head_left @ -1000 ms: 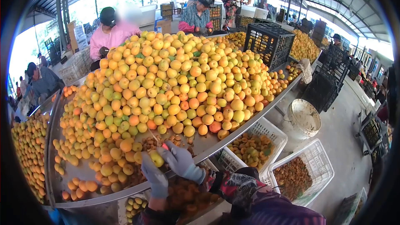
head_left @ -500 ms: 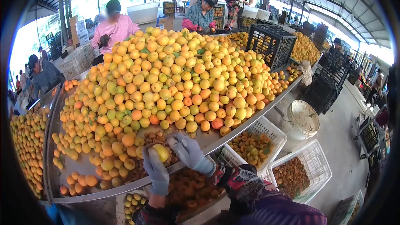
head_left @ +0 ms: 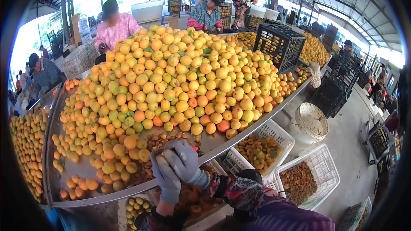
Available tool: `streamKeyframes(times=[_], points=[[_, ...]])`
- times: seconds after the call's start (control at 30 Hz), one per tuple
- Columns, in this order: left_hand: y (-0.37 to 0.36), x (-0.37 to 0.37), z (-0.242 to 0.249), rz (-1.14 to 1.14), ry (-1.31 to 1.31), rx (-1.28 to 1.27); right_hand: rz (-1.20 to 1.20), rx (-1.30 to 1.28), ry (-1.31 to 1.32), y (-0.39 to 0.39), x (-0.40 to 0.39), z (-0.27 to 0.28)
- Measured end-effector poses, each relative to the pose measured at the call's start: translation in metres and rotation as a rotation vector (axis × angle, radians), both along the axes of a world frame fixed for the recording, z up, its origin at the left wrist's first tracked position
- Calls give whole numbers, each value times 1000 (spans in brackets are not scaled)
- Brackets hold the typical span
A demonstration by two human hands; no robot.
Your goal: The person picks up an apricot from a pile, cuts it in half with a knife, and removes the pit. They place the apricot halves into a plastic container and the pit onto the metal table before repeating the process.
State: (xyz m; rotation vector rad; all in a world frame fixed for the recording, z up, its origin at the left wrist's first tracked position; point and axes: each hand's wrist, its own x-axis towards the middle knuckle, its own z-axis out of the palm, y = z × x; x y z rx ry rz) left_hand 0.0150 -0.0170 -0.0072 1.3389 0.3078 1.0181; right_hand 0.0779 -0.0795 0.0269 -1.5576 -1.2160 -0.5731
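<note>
My left hand (head_left: 166,179), in a grey glove, is closed at the near edge of the metal table (head_left: 209,142). My gloved right hand (head_left: 185,162) presses over it, fingers curled against the left fingers. Between them the apricot is hidden. A small red tip (head_left: 195,148) shows beside the right fingers; I cannot tell what that hand grips. Behind the hands rises a large heap of yellow-orange apricots (head_left: 171,81). Brown pits and scraps (head_left: 160,140) lie on the metal just beyond my fingers. Below my wrists, halved apricots (head_left: 195,199) fill a container.
To the right stand a white crate (head_left: 286,139) of apricot halves, another white crate (head_left: 327,162) of pits, and a dirty white bucket (head_left: 311,122). A black crate (head_left: 280,45) rests on the table's far right. Co-workers (head_left: 117,28) sit across the heap.
My right hand has closed over the left, covering the apricot that showed in the left fingers. Both hands have come together slightly lower. The red tip has come into sight.
</note>
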Motion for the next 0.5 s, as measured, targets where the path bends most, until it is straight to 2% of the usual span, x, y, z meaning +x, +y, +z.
streamKeyframes(times=[0.13, 0.2, 0.23, 0.3, 0.43, 0.5], points=[[-3, -5, 13, -33, -13, -104, 49, 92, 141, 1, -3, 0], [1, -9, 13, 65, 162, 188, 50, 81, 124, 2, -1, -2], [2, -10, 12, 68, 161, 186, 53, 79, 122, 3, -2, 0], [1, -11, 11, 100, 172, 302, -30, 50, -46, 3, -2, 6], [0, -13, 5, 39, 157, 245, 8, 83, 27, 5, -1, 11], [-4, -12, 7, -33, 24, -1, 18, 65, -215, 5, 2, 11]])
